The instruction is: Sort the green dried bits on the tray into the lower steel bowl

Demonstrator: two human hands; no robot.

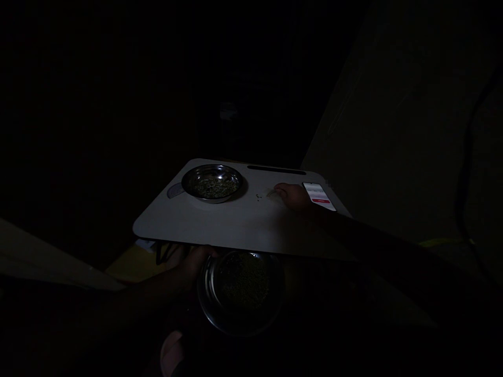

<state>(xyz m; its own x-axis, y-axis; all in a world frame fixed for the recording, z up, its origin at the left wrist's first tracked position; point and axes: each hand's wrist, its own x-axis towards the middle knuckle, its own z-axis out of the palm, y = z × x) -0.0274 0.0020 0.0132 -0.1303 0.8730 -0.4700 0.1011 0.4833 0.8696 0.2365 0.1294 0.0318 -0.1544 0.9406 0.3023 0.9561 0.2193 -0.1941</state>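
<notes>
- Right hand (291,196), right of centre in the frame, reaches over the table with its fingers curled; a blurred, pale patch (274,195) shows at the fingertips, and whether they grip it I cannot tell.
- Left hand (199,257), below centre, lies against the left rim of the lower steel bowl (211,293), just under the table's near edge; its fingers are too dark to tell whether they are closed on the rim.
- That bowl, at lower centre, contains small greenish grains (249,283), heaped toward its right side.
- Dark specks (258,197) lie scattered on the tabletop just left of the right hand's fingertips.
- Upper steel bowl (212,168), left of centre, stands upright on the table and has pale, greenish pieces (214,187) across its bottom.
- Phone (319,196), right of the right hand, lies lit, with a red bar on its white screen.
- White lap table (220,225) spans the middle; a dark slot (276,170) runs along its far edge.
- Beneath its left corner, a yellow surface (131,266) shows.
- Dim wall (396,131) fills the right, with a dark cable (463,183) hanging there.
</notes>
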